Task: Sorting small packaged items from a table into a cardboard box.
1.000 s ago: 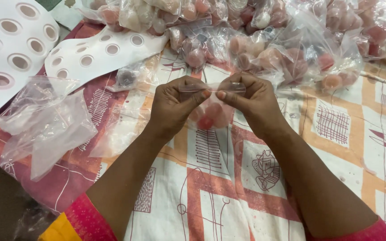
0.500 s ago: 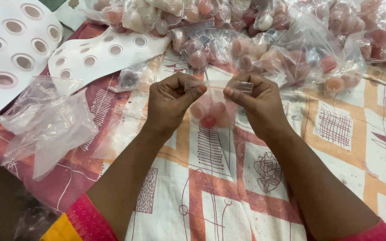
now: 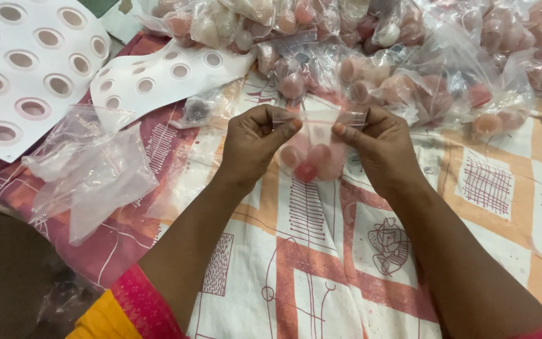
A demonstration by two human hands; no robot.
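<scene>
A small clear plastic bag [image 3: 313,147] is held just above the middle of the frame, its top edge stretched level between two hands. Inside it, a few small round pieces [image 3: 308,162] in pale pink and red are seen hanging low; their exact count cannot be told through the creased film. The left hand [image 3: 255,144] is closed to a pinch, the thumb and forefinger pressed on the bag's left top corner, the other fingers curled in. The right hand [image 3: 381,147] is closed in the same manner on the right top corner. The bag is kept clear of the patterned cloth [image 3: 484,207] in white, orange and maroon that is spread beneath.

Across the top of the frame, a heap of filled clear bags [image 3: 409,56] holding similar pinkish pieces is piled, just beyond the hands. At the left centre, empty clear bags [image 3: 89,172] are lain crumpled on the cloth. In the upper left, white sheets with round punched holes [image 3: 32,69] are spread, well apart from the held bag.
</scene>
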